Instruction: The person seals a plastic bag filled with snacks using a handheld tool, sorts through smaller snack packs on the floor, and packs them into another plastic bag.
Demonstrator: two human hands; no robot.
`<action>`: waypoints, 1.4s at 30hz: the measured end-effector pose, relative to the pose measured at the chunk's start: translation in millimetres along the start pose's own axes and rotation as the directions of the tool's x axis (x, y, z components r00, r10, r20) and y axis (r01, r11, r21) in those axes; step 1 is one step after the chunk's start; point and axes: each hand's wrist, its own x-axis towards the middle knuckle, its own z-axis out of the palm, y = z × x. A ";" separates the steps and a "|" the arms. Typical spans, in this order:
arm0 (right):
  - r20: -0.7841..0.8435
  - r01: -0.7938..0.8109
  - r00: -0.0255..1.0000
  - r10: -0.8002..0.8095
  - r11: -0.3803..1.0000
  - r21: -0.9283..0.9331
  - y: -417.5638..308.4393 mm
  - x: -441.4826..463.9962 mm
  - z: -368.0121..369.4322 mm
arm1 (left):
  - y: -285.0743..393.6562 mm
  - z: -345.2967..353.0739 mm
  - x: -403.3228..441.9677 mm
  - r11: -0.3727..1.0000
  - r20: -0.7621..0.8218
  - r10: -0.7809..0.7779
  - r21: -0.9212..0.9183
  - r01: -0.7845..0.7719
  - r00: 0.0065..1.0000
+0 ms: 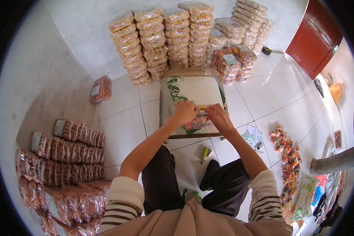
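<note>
A clear plastic bag [196,124] with red and orange packets inside lies on a low table [198,87] with a white and green top. My left hand [184,111] is closed on the upper left end of the bag. On the other side, my right hand [220,118] pinches the bag's upper right end. A yellowish strip of the bag shows between my two hands. The fingertips are partly hidden by the hands.
Tall stacks of wrapped packs [153,41] stand along the back wall. Brown packs [72,167] are piled at left. Loose colourful packets [290,161] lie on the floor at right, near a grey post [334,162]. A yellow-green object [205,153] lies near my feet.
</note>
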 end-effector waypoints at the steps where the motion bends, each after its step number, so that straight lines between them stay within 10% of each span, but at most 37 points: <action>1: 0.004 -0.001 1.000 0.001 1.000 -0.011 -0.1 -0.3 -1.0 | 0.4 6.8 -3.3 0.988 -0.170 0.127 0.108 -0.110 0.977; 4: 0.028 0.002 1.000 -0.001 0.999 -0.051 1.6 0.3 -3.3 | 2.2 15.5 -12.0 0.831 -0.369 0.541 0.093 -0.549 0.756; 22: 0.062 0.116 0.992 -0.108 0.983 -0.143 6.8 -3.4 -4.3 | -18.7 19.5 -9.8 0.775 -0.403 0.615 0.148 -0.615 0.678; 31: 0.168 -0.093 0.980 0.104 0.993 -0.077 7.6 1.2 -12.0 | -20.3 20.1 -1.1 0.834 -0.253 0.482 -0.159 -0.528 0.839; 42: 0.109 -0.389 0.905 0.412 0.903 -0.180 16.7 -4.2 11.4 | -18.2 28.5 -1.3 0.948 -0.216 0.263 -0.124 -0.293 0.940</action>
